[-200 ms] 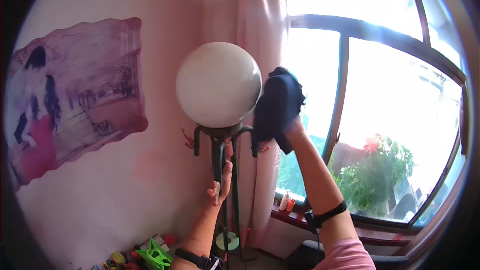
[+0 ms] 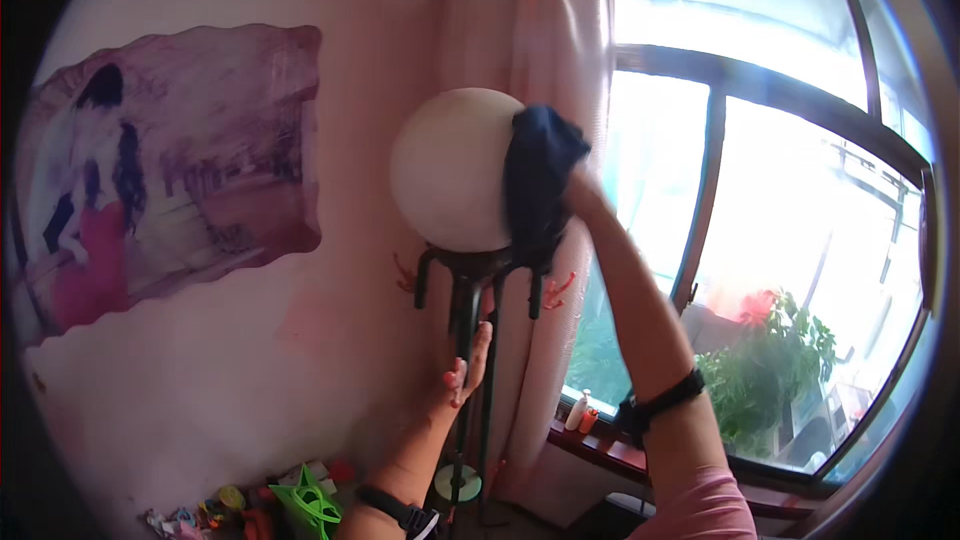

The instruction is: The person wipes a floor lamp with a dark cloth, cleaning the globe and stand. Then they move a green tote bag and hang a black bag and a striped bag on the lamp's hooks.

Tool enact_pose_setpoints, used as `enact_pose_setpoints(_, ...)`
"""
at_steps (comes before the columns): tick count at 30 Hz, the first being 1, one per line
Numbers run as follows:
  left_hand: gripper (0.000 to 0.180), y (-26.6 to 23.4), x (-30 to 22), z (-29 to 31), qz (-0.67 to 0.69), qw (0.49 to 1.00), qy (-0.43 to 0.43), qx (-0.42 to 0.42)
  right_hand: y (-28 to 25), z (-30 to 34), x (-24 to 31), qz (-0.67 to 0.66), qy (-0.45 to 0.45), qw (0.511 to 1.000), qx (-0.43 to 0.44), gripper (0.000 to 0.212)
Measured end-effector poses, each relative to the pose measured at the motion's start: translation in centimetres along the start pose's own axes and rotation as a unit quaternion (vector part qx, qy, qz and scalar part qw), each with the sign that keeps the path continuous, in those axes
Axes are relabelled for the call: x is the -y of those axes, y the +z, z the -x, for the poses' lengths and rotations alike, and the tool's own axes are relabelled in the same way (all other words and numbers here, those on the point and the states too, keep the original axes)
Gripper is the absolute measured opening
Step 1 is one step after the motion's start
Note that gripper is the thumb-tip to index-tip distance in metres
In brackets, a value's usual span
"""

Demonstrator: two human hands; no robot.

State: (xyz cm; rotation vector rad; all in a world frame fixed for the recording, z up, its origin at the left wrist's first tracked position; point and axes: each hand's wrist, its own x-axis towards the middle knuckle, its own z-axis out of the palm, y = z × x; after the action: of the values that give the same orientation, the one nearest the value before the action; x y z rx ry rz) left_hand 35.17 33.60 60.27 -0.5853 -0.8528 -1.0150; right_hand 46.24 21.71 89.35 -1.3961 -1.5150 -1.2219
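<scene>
A floor lamp with a round white globe shade (image 2: 455, 170) stands in front of me, its dark metal stand (image 2: 465, 310) running down below. My left hand (image 2: 470, 370) is closed around the stand beneath the curved arms, thumb pointing up. Against the right side of the globe lies a dark navy cloth (image 2: 540, 175), held by my right hand (image 2: 583, 194). The cloth hides most of that hand's fingers and the globe's right edge.
A pink curtain (image 2: 545, 340) hangs behind the lamp, beside a bright window with a leafy plant (image 2: 775, 375). Small bottles (image 2: 578, 412) stand on the sill. A wavy-edged picture (image 2: 210, 170) hangs at left. Toys and a green star-shaped thing (image 2: 307, 502) lie low at left.
My right hand has brought the cloth from beside the globe onto its right side. The view has shifted slightly left, and my left hand stays on the stand.
</scene>
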Motion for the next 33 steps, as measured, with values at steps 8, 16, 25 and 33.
enact_pose_setpoints(8,0.047,-1.6,-0.6,-1.1,-0.798,0.032,0.296,-0.524,1.3,-12.3,1.1,-0.177,0.331,0.863,0.337,0.035)
enact_pose_setpoints(16,0.032,-1.5,-2.1,-1.9,-0.637,0.577,0.460,-0.223,5.4,-16.2,6.3,0.035,0.162,0.868,0.468,0.049)
enact_pose_setpoints(25,0.031,-0.5,1.1,-3.5,-0.723,0.302,0.474,-0.401,7.9,-9.9,12.3,0.315,-0.087,0.913,0.243,0.051)
enact_pose_setpoints(33,0.024,1.7,2.1,-3.6,-0.596,0.487,0.406,-0.493,11.3,-8.7,12.9,0.342,-0.063,0.895,0.278,0.053)
